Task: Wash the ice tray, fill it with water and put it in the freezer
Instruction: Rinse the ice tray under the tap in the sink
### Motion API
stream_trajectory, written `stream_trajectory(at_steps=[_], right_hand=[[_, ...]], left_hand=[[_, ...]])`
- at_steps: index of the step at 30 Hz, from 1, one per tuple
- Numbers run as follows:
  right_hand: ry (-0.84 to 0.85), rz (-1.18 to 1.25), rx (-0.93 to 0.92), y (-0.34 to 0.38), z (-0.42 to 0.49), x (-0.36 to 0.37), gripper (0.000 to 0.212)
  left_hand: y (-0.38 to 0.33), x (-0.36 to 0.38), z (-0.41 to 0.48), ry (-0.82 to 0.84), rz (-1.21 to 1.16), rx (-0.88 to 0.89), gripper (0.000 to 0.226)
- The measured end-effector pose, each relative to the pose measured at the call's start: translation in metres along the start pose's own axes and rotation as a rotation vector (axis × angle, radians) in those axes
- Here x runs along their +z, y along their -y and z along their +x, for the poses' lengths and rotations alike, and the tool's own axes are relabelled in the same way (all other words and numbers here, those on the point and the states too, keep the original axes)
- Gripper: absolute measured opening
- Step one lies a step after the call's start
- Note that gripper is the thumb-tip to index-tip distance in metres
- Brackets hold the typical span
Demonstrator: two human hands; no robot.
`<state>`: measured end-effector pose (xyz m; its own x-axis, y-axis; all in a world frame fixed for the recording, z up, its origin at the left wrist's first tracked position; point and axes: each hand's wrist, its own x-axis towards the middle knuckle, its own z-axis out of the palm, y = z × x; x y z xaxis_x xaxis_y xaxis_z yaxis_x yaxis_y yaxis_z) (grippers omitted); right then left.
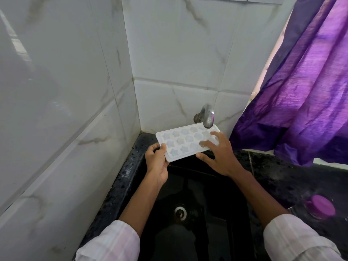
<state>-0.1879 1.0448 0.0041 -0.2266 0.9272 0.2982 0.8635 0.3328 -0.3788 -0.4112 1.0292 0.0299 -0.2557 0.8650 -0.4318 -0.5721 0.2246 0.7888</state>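
Note:
A white ice tray (180, 142) with star-shaped cells is held level over the black sink (190, 194), its far right end under the metal tap (207, 115). My left hand (157, 162) grips the tray's near left corner, thumb on top. My right hand (218, 153) lies over the tray's right end with fingers spread and touching the cells. I cannot tell whether water runs from the tap.
White marble-look tiles form the corner walls at left and behind. A purple curtain (301, 91) hangs at right over the dark speckled counter (282, 176). A glass container with a purple lid (321, 206) stands on the counter at right. The sink drain (180, 212) lies below.

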Motion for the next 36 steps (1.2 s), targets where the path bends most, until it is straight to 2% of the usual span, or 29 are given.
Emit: stream_trajectory(at_steps=[6,13,21,26,36], right_hand=[[-0.052,0.017,-0.014,0.002,0.003,-0.003,0.062],[-0.028,-0.015,-0.017,0.000,0.002,-0.003,0.064],[-0.043,-0.018,-0.015,-0.003,0.001,-0.005,0.062],[-0.051,-0.052,-0.009,-0.003,-0.006,0.001,0.069],[-0.005,-0.003,0.024,-0.005,-0.011,0.000,0.061]], left_hand=[[-0.001,-0.002,0.001,0.013,-0.018,-0.011,0.008],[0.000,-0.002,-0.001,0.021,-0.022,-0.008,0.006],[0.003,-0.002,-0.004,0.022,-0.016,-0.022,0.007],[0.005,-0.003,-0.006,0.029,0.009,-0.007,0.012],[0.009,-0.007,-0.009,0.032,0.019,-0.030,0.015]])
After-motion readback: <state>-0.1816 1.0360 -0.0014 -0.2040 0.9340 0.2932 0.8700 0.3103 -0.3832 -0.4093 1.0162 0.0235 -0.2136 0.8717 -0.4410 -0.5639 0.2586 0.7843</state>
